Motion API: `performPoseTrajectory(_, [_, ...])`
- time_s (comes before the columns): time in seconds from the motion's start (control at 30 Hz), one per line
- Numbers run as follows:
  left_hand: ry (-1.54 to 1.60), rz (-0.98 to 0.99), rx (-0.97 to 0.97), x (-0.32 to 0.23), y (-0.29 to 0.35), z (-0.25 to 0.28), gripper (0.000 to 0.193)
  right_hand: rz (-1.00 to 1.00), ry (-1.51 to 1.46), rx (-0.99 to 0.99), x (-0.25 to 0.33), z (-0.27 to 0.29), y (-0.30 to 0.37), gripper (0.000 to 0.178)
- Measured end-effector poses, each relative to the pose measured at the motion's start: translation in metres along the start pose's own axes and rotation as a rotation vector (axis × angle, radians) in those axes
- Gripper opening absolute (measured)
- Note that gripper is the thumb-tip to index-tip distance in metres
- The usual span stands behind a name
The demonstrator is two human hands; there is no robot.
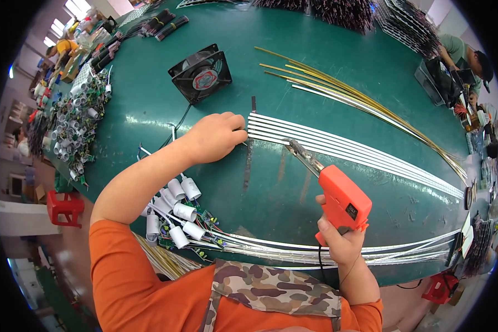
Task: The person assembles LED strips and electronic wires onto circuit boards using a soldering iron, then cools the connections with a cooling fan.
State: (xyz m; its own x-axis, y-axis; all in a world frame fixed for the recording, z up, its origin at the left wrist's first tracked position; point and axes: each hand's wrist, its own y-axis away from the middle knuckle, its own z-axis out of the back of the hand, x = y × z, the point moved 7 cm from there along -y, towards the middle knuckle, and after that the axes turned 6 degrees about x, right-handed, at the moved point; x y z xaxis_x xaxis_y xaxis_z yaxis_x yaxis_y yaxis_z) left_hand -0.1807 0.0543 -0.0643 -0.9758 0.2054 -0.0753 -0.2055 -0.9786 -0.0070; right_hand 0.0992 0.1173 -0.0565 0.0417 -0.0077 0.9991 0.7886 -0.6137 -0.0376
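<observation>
My right hand (342, 235) is wrapped round the grip of a red soldering gun (344, 196). Its dark metal tip points up and left, over the lower edge of a row of long thin white strips (337, 145). These strips lie side by side and slant down to the right. At their left ends, my left hand (218, 135) is closed, thumb and fingers pinched together. Whatever sits between those fingers is too small to make out. A dark tape line (249, 166) on the green table (216, 171) runs beside the strip ends.
A black fan (202, 74) stands beyond my left hand. White lamp sockets (183, 211) with wires and circuit boards lie by my left forearm; more sockets (77, 119) are heaped farther left. Yellowish strips (337, 83) lie beyond the white row. Another person (462, 52) is at far right.
</observation>
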Motion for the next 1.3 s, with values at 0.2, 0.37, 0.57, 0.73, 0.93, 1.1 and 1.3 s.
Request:
performPoseTrajectory(0.2, [0.221,0.003,-0.15,0.008,0.006,0.004,0.009,0.006,-0.015,-0.019,-0.002,0.0,0.0,0.044])
performPoseTrajectory(0.37, [0.378,0.093,-0.138,0.019,0.007,-0.002,0.006,-0.022,-0.017,-0.017,-0.003,-0.001,0.0,0.042])
performPoseTrajectory(0.57, [0.457,0.141,-0.132,0.028,0.009,-0.006,0.007,-0.067,0.003,-0.016,-0.007,-0.001,0.0,0.041])
performPoseTrajectory(0.73, [0.471,0.191,-0.07,0.028,0.009,-0.003,0.008,-0.075,-0.026,-0.035,-0.006,-0.003,-0.002,0.041])
performPoseTrajectory(0.93, [0.424,0.035,-0.092,0.021,0.006,0.001,0.009,-0.088,-0.038,-0.033,-0.006,-0.004,-0.002,0.04])
performPoseTrajectory(1.1, [0.292,-0.094,-0.072,0.016,0.006,-0.003,0.01,-0.101,-0.033,-0.016,-0.007,-0.005,-0.002,0.041])
performPoseTrajectory(1.3, [0.343,0.066,-0.087,0.02,0.005,-0.004,0.013,-0.109,-0.029,-0.009,-0.006,-0.007,-0.003,0.041])
